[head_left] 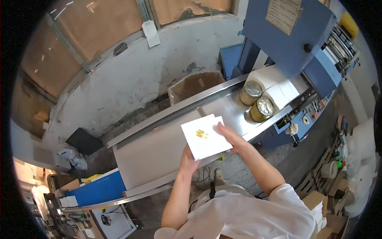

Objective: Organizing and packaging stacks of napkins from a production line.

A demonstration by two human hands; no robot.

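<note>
Both hands grip a small stack of white square paper pieces with a gold printed mark on the top one. My left hand closes on its lower left edge. On the upper right side is my right hand, thumb lying on top, the other fingers mostly hidden beneath. One piece sticks out a little past the others at the upper right. The stack is held above a long metal-edged conveyor table. Whether the pieces are flat sheets or folded, I cannot tell.
Two gold-coloured tins stand on the table's right part, beside white paper running under a blue machine. An open carton sits behind the table. The belt at the left end is blue. Boxes fill the lower right.
</note>
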